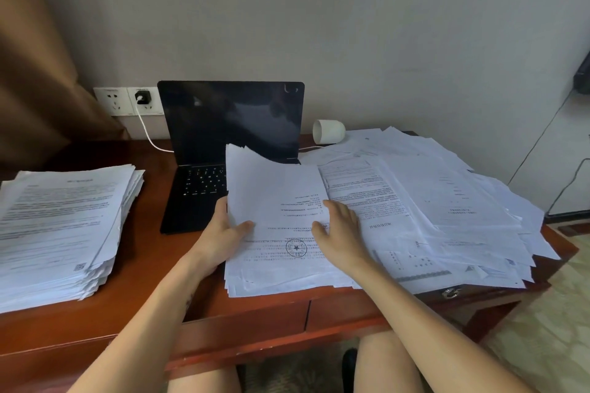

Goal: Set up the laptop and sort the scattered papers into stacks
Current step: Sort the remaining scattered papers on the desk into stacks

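- Your left hand (pixel 220 233) pinches the sheaf of papers (pixel 274 195), fingers clamped on its left edge.
- Your right hand (pixel 343 233) rests on it, fingers loosely apart.

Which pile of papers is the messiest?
The right pile, beside the white cup: its sheets fan out at many angles. The left stack and the middle bundle are squarer.

Both bare forearms extended forward, left hand (pixel 223 230) pinching paper sheaf (pixel 274 195), right hand (pixel 343 233) flat, fingers (pixel 336 210) spread
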